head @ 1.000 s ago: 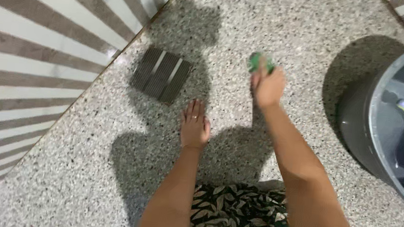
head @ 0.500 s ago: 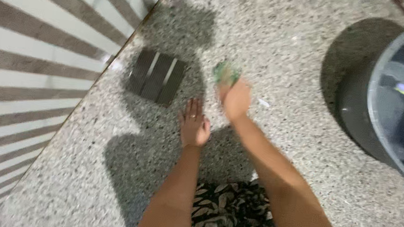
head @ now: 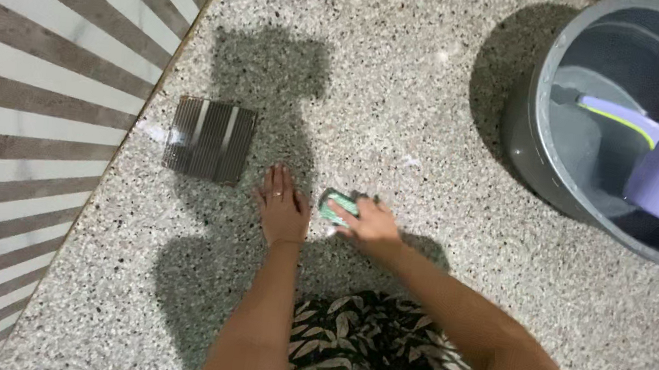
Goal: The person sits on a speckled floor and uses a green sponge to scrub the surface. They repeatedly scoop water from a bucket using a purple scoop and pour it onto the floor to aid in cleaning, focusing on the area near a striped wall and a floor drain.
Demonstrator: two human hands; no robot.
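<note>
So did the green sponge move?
Yes. The green sponge in the right hand slid toward the person, ending beside the left hand, farther from the grey bucket.

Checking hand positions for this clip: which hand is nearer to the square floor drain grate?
Left. The left hand lies flat on the floor just right of the drain grate; the right hand, pressing a green scrub pad, is farther right.

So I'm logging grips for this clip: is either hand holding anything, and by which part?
The right hand presses a green scrubbing sponge onto the speckled stone floor, fingers over its top. The left hand lies flat, holding nothing.
</note>
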